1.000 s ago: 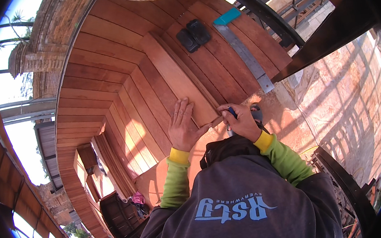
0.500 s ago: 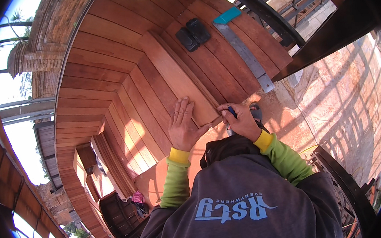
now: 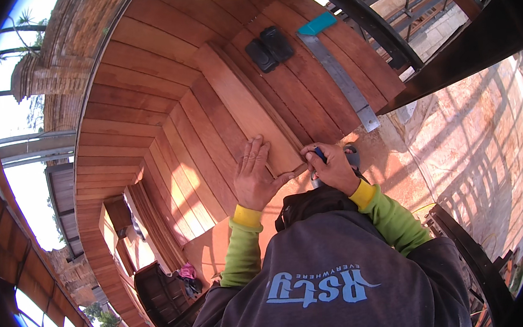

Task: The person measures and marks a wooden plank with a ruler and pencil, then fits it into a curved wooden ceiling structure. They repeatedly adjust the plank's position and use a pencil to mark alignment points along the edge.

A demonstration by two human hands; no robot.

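My left hand (image 3: 254, 175) lies open, fingers stretched out, across the near end of a reddish-brown wooden plank (image 3: 251, 109). The plank rests lengthwise on the plank-covered wooden surface (image 3: 190, 150). At the plank's near right corner, my right hand (image 3: 334, 167) is closed on a small blue tool (image 3: 320, 154). Only part of this tool shows between the fingers, so its exact kind is unclear. Beyond the right hand lies a try square (image 3: 337, 71) with a teal handle and a grey metal blade.
A black two-part case (image 3: 269, 48) lies on the boards left of the square. A dark steel beam (image 3: 449, 56) runs along the right. Behind, at lower left, stand a dark slatted chair (image 3: 161, 294) and a pink cloth (image 3: 187, 271). Sunlit ground (image 3: 455, 130) stretches to the right.
Both hands keep their places on the plank and the tool. The view has shifted slightly, with the far boards and the square appearing a little lower and farther right.
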